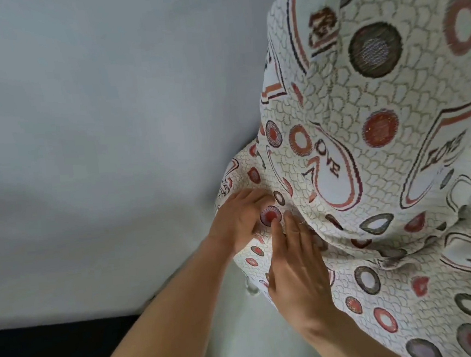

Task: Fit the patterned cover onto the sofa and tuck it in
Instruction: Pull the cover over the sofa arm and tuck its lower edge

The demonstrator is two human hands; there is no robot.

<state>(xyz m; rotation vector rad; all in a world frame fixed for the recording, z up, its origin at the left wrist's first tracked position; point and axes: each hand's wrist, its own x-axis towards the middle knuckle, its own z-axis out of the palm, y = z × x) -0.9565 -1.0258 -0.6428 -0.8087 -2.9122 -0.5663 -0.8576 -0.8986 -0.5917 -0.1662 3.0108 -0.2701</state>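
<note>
Cover [368, 144] drapes the sofa; tucking unfinished. Left hand [239, 223] pinches its left edge; right hand [295, 261] presses flat alongside.

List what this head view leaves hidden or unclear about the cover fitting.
- Sofa: wholly under the patterned cover, so its shape and seams stay hidden.
- Left hand: fingertips sink into a fold of cloth; the grip cannot be judged.
- Right hand: seen from the back, so its palm contact with the cover is hidden.
- Cover's right and lower parts: cut off by the picture's edge.
</note>
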